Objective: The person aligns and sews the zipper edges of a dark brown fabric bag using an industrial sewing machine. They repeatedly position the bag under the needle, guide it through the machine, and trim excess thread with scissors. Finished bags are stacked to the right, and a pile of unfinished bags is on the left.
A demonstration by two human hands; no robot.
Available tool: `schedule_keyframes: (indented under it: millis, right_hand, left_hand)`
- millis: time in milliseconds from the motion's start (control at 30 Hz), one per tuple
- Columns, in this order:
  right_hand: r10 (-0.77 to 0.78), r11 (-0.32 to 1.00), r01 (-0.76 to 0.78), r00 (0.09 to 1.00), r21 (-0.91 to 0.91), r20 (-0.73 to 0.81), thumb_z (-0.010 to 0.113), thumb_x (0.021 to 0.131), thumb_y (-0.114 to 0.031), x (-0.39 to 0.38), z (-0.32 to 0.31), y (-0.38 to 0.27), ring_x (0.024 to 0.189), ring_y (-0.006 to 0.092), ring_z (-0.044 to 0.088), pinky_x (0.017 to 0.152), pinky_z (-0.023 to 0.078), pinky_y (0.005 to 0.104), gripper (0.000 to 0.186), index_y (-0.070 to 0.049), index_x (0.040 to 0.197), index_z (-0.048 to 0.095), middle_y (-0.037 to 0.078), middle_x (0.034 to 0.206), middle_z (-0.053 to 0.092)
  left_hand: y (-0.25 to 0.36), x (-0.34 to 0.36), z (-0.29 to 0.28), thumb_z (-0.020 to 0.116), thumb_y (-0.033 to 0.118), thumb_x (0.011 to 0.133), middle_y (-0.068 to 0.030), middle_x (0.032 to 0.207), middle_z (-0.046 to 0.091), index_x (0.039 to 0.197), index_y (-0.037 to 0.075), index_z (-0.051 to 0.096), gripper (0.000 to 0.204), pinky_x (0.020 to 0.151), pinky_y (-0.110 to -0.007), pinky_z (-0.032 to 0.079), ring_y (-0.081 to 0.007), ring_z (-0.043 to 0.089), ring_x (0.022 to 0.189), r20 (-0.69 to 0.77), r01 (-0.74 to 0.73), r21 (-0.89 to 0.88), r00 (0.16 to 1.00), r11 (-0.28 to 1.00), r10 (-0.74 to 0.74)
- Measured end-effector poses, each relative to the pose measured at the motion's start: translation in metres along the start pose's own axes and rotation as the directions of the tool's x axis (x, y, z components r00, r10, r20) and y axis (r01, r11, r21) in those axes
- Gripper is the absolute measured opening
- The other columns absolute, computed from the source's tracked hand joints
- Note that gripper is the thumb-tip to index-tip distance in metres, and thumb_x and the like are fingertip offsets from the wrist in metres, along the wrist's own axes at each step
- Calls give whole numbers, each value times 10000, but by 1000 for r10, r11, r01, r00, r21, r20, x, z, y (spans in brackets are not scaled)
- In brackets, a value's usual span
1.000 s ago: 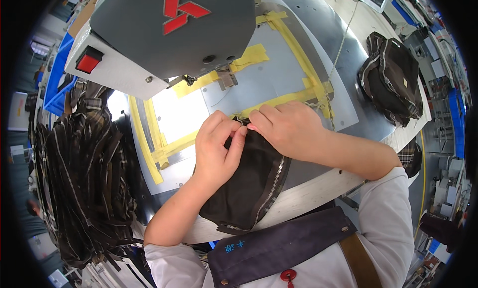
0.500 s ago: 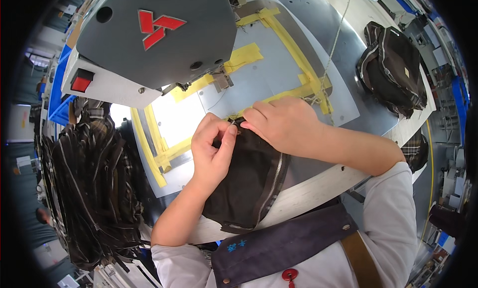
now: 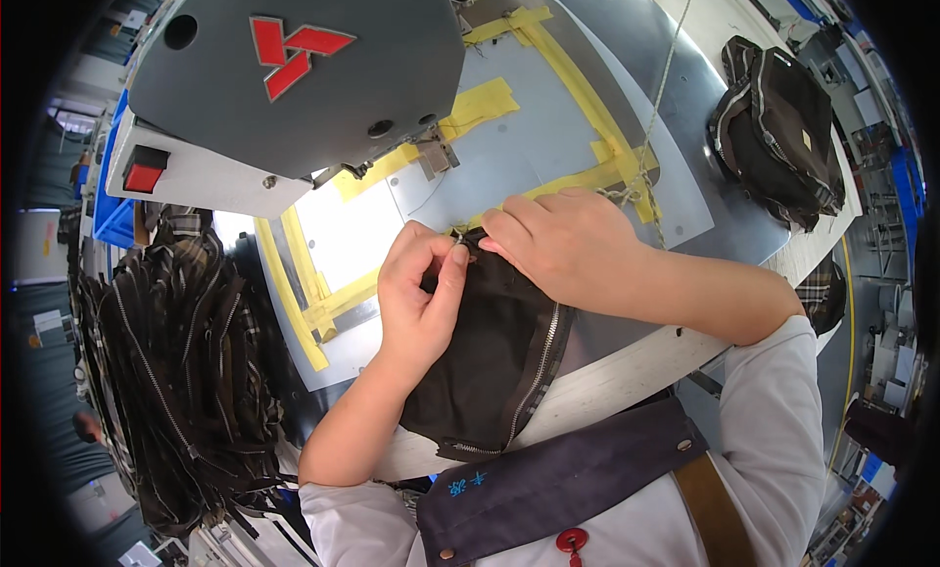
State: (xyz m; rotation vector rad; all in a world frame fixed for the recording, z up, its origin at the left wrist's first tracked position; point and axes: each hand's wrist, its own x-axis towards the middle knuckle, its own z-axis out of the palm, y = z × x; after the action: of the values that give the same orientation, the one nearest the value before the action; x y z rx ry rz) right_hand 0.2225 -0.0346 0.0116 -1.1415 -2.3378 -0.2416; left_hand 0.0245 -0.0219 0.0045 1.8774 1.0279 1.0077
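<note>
A blue plastic bin (image 3: 116,219) stands at the left of the frame, partly covered by a grey machine head (image 3: 294,87) with a red switch (image 3: 145,169) on its white side; I cannot tell what the bin holds. At the upper right, a stack of dark bag-like fabric pieces (image 3: 783,136) with metal zips rests on the metal worktop (image 3: 725,190).

In the centre, a dark brown fabric piece with a curved silver zip (image 3: 480,356) lies over the front edge of the white table (image 3: 607,381), its upper end on the taped translucent sheet (image 3: 529,156). The left hand (image 3: 421,293) pinches its top edge between thumb and forefinger. The right hand (image 3: 568,244) has its fingers bent narrowly together on that edge, just beside; their undersides are hidden.

The hands cover much of the top edge, and the machine head blocks the sheet's far left part. A thin pale cord (image 3: 671,63) crosses the sheet's right side. A heap of dark zipped fabric (image 3: 191,371) fills the left.
</note>
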Motion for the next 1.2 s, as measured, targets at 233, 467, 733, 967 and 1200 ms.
schedule_keyframes:
  millis: [233, 467, 733, 967, 1200]
  right_hand:
    - [-79, 992, 74, 996, -106, -44, 600, 746, -177, 1, 7, -2, 502, 126, 530, 474, 411, 259, 119, -93, 781, 524, -3, 639, 472]
    - [5, 1000, -5, 989, 0, 145, 615, 779, -200, -2, 0, -2, 583, 169, 592, 541, 465, 300, 141, -107, 879, 579, 19, 691, 541]
    - [297, 654, -485, 870, 580, 393, 682, 823, -259, 11, -3, 18, 657, 234, 613, 582, 453, 339, 230, -43, 868, 619, 79, 728, 625]
    - [279, 351, -649, 761, 675, 586, 635, 781, -173, 17, -2, 12, 633, 131, 454, 599, 405, 299, 183, -4, 803, 568, 54, 667, 524]
    - [477, 333, -660, 734, 673, 483, 644, 757, -229, 18, 2, 20, 592, 206, 501, 572, 415, 346, 266, 25, 777, 567, 136, 659, 563]
  left_hand:
    - [3, 2, 3, 645, -1, 823, -79, 700, 487, 781, -6, 593, 67, 541, -299, 380, -190, 470, 589, -6, -110, 167, 994, 980, 113]
    - [4, 2, 3, 661, -10, 787, -98, 705, 492, 767, -2, 587, 77, 537, -324, 382, -229, 478, 584, 39, -225, 243, 974, 944, 222]
    - [3, 3, 0, 641, -12, 813, -68, 722, 490, 791, -5, 586, 60, 540, -258, 386, -153, 469, 599, -23, -169, 73, 985, 983, 171]
    - [-1, 2, 0, 640, -20, 790, -69, 710, 474, 776, 3, 586, 60, 758, -307, 465, -165, 468, 599, 20, -200, 55, 980, 978, 199]
    - [3, 2, -4, 629, -2, 794, -66, 708, 478, 753, 12, 575, 70, 854, -362, 458, -172, 471, 626, -3, -267, 71, 964, 961, 268]
